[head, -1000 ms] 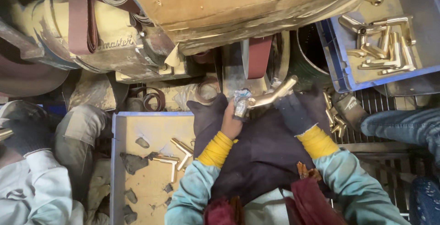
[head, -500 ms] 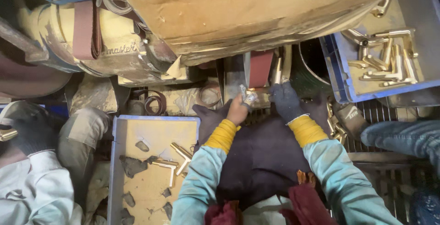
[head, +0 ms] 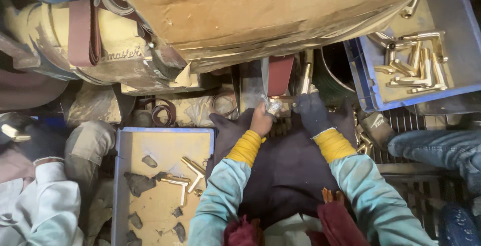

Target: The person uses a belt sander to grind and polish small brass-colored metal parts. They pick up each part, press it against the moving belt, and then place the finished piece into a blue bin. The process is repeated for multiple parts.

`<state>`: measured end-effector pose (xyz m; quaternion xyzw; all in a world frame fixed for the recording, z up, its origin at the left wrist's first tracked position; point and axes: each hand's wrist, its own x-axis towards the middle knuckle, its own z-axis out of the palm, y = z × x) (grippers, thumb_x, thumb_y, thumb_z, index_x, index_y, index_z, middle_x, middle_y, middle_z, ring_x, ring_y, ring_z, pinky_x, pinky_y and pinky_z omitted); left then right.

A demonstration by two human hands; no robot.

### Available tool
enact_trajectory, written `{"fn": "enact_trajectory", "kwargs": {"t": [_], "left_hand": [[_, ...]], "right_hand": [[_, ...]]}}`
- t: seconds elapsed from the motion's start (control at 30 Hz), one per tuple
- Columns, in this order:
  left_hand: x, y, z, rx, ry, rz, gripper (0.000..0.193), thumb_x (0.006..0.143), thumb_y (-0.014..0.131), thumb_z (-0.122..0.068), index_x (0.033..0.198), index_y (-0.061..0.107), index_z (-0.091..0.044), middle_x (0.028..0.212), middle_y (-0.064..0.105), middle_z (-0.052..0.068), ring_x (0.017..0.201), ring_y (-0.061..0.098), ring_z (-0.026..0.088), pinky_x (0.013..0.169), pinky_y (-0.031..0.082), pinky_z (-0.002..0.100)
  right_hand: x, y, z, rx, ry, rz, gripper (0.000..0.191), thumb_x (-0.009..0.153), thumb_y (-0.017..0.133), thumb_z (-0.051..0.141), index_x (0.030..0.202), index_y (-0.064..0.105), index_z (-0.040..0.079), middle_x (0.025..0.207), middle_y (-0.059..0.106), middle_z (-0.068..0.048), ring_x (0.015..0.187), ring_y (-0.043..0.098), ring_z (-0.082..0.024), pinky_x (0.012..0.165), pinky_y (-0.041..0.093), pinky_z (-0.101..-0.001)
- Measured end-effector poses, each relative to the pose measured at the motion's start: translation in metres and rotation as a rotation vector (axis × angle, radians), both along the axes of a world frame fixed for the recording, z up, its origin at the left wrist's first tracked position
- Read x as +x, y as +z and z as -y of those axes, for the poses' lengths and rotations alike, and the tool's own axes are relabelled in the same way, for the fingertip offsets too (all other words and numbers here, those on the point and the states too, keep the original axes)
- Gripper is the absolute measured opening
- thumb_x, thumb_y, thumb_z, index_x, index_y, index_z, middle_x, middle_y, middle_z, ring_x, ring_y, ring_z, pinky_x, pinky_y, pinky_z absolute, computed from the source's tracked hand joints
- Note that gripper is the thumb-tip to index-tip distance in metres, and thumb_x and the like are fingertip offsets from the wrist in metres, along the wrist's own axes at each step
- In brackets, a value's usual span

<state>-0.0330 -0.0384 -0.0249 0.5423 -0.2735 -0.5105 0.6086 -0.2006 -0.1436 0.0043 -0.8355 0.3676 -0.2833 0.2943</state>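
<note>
The left hand, bare, is clenched around one end of a brass fitting, with a bit of clear wrap or shiny metal bunched at the fingertips. The right hand, in a dark glove, grips the same fitting from the other side. Both hands press it up against the sanding belt, a reddish-brown strip running upright straight ahead of them. The fitting is a bent, golden tube; one leg stands nearly upright just right of the belt, bright and polished, the other leg is hidden between the hands.

A big cardboard box fills the top of the view, tan, worn and dusty, with a dark printed label strip along its upper edge. Left of it sits the cream-coloured machine housing, grimy, with a second reddish belt looped over it and faint raised lettering on its side.

A dark cloth covers the lap, beneath both forearms. At the left, a blue tray with a dust-coated floor holds a few brass elbows and dark scraps. At the upper right, a blue bin holds a heap of similar golden pieces, well apart from the hands.

At the far left another person's gloved hand and pale sleeve show; at the right edge, a leg in jeans.
</note>
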Motion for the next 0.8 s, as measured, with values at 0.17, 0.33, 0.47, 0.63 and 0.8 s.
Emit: {"fn": "enact_trajectory", "kwargs": {"t": [0.17, 0.33, 0.47, 0.63, 0.8], "left_hand": [[0.004, 0.006, 0.013, 0.163, 0.002, -0.024, 0.020, 0.103, 0.062, -0.021, 0.107, 0.069, -0.003, 0.087, 0.073, 0.002, 0.068, 0.058, 0.008, 0.060, 0.047, 0.025], [0.003, 0.008, 0.020, 0.190, -0.003, -0.085, 0.019, 0.102, 0.062, -0.021, 0.107, 0.068, -0.004, 0.087, 0.071, 0.001, 0.071, 0.058, 0.008, 0.061, 0.047, 0.025], [0.004, 0.019, -0.001, 0.038, -0.020, 0.190, 0.021, 0.100, 0.062, -0.015, 0.115, 0.068, -0.001, 0.094, 0.070, 0.004, 0.079, 0.061, 0.013, 0.071, 0.051, 0.028], [0.000, 0.086, -0.061, -0.152, -0.045, 0.449, 0.038, 0.096, 0.066, -0.012, 0.132, 0.059, -0.001, 0.116, 0.071, 0.010, 0.111, 0.067, 0.023, 0.098, 0.051, 0.033], [-0.015, 0.157, -0.111, -0.252, -0.019, 0.616, 0.055, 0.091, 0.077, -0.014, 0.137, 0.051, 0.003, 0.129, 0.063, 0.021, 0.122, 0.061, 0.031, 0.104, 0.047, 0.037]], "right_hand": [[0.007, 0.004, 0.004, 0.007, 0.019, -0.152, 0.020, 0.099, 0.047, 0.012, 0.108, 0.061, 0.001, 0.108, 0.059, -0.024, 0.088, 0.064, -0.038, 0.074, 0.055, -0.0444], [0.009, 0.017, 0.004, 0.171, -0.033, -0.112, 0.021, 0.104, 0.044, 0.012, 0.106, 0.062, 0.003, 0.105, 0.061, -0.025, 0.092, 0.063, -0.040, 0.081, 0.051, -0.0461], [-0.006, 0.033, -0.015, 0.459, -0.192, 0.028, 0.016, 0.106, 0.046, 0.013, 0.107, 0.058, 0.002, 0.103, 0.067, -0.020, 0.096, 0.066, -0.036, 0.086, 0.051, -0.0442], [-0.041, 0.053, -0.057, -0.249, 0.187, 0.005, 0.024, 0.102, 0.054, 0.005, 0.124, 0.063, 0.000, 0.127, 0.061, -0.019, 0.113, 0.064, -0.035, 0.098, 0.053, -0.0405], [-0.054, 0.073, -0.087, 0.114, 0.243, 0.155, 0.032, 0.097, 0.064, 0.010, 0.128, 0.063, 0.007, 0.134, 0.064, -0.009, 0.119, 0.065, -0.023, 0.104, 0.052, -0.0352]]}}
